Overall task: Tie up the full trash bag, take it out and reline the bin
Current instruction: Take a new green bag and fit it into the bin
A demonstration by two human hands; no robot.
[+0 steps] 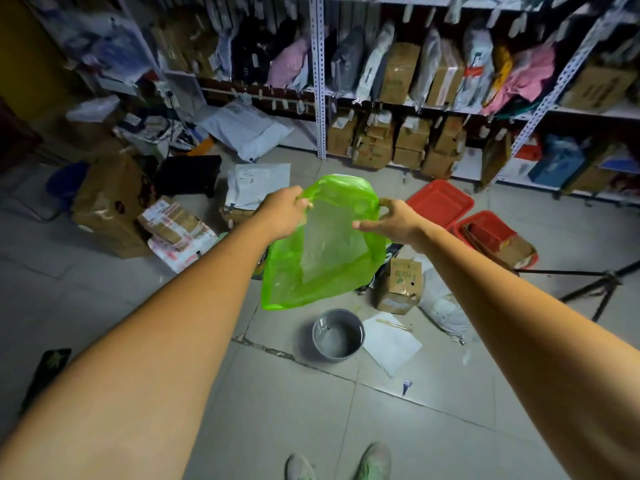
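Observation:
A thin translucent green bag (322, 258) hangs in the air in front of me, its mouth spread open at the top. My left hand (282, 216) pinches the left side of the rim. My right hand (389, 221) pinches the right side of the rim. Below the bag, a small round grey bin (337, 336) stands upright on the tiled floor, with no liner in it. No full trash bag can be made out in view.
Cardboard boxes (400, 285) and parcels (176, 230) lie around the floor. Two red trays (440, 200) sit at the right, near a black tripod (595, 289). A white sheet (391, 342) lies beside the bin. Shelves (398, 81) full of packages line the back. My shoes (374, 462) show at the bottom.

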